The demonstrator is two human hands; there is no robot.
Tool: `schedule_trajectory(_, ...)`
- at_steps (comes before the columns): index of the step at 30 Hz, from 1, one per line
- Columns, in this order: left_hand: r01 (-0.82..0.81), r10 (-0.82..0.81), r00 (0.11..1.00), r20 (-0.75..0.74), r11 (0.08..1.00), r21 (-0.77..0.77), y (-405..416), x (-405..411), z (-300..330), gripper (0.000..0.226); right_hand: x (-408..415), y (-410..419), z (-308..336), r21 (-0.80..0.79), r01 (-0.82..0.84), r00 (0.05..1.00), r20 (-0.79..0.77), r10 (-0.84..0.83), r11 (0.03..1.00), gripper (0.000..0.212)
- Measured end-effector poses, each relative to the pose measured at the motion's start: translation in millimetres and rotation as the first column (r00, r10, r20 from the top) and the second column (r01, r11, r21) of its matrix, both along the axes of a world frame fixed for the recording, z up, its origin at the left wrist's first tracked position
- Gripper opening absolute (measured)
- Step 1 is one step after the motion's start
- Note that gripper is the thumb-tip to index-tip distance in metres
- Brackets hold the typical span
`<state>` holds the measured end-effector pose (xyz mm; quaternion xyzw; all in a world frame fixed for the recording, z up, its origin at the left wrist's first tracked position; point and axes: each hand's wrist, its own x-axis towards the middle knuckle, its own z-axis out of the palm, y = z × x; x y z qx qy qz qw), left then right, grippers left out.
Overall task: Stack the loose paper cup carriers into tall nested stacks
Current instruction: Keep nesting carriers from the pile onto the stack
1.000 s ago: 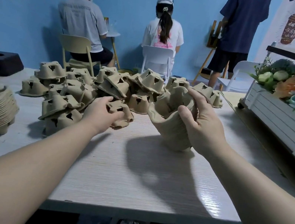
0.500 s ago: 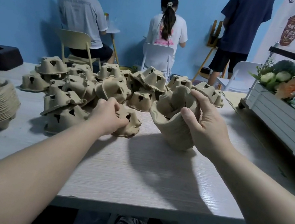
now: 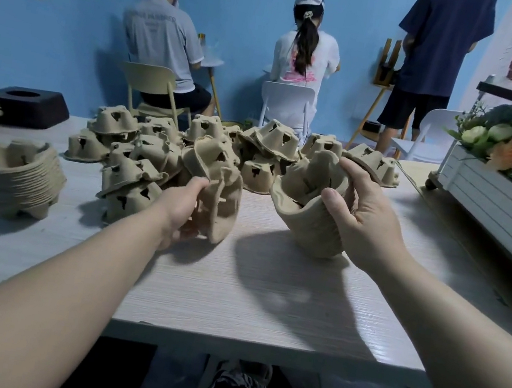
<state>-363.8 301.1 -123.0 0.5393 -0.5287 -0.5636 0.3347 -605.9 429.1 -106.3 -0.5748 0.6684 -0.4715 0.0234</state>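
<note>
Left hand (image 3: 181,211) fingers curled round one tilted brown carrier (image 3: 219,184); right hand (image 3: 365,225) clamps nested stack (image 3: 309,213); loose pile (image 3: 188,145) at 12 o'clock.

The left hand (image 3: 181,211) has pulled one carrier (image 3: 218,194) out of the loose pile (image 3: 165,158) and lifted it clear of the tabletop (image 3: 264,297), tipping it on edge and drawing it toward 6 o'clock, closer to the nested stack (image 3: 309,213) at its 3 o'clock.

Matt, rough moulded paper pulp: cup carriers (image 3: 165,158), nested stack (image 3: 10,176). Pale wood-grain table (image 3: 265,290), faint satin sheen. White painted slatted planter box (image 3: 495,210). Smooth plastic chairs (image 3: 288,102).
</note>
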Motion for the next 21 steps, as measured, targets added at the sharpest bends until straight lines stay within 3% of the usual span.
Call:
schedule_trajectory(3,-0.044,0.041,0.995,0.091,0.999,0.023,1,8,-3,0.05,2,0,0,0.002,-0.001,1.0,-0.015,0.001,1.0,0.06)
schedule_trajectory(8,-0.163,0.191,0.964,0.184,0.975,-0.154,-6,20,-2,0.096,3,0,-1,0.016,-0.003,0.998,-0.061,0.004,1.0,0.055)
schedule_trajectory(12,0.005,0.124,0.921,0.369,0.943,-0.332,5,14,8,0.082,7,0,1,0.027,-0.005,0.995,-0.104,0.008,1.0,0.06)
schedule_trajectory(16,0.107,0.059,0.824,0.564,0.961,-0.257,9,12,7,0.099,9,2,2,0.027,-0.012,0.994,-0.109,0.015,1.0,0.061)
schedule_trajectory(19,0.166,0.005,0.779,0.627,0.963,-0.213,10,14,6,0.123,7,2,1,0.022,-0.014,0.995,-0.098,0.016,1.0,0.062)
schedule_trajectory(21,0.175,0.02,0.741,0.672,0.959,-0.223,9,18,6,0.114,6,2,1,0.02,-0.012,0.995,-0.095,0.014,1.0,0.062)
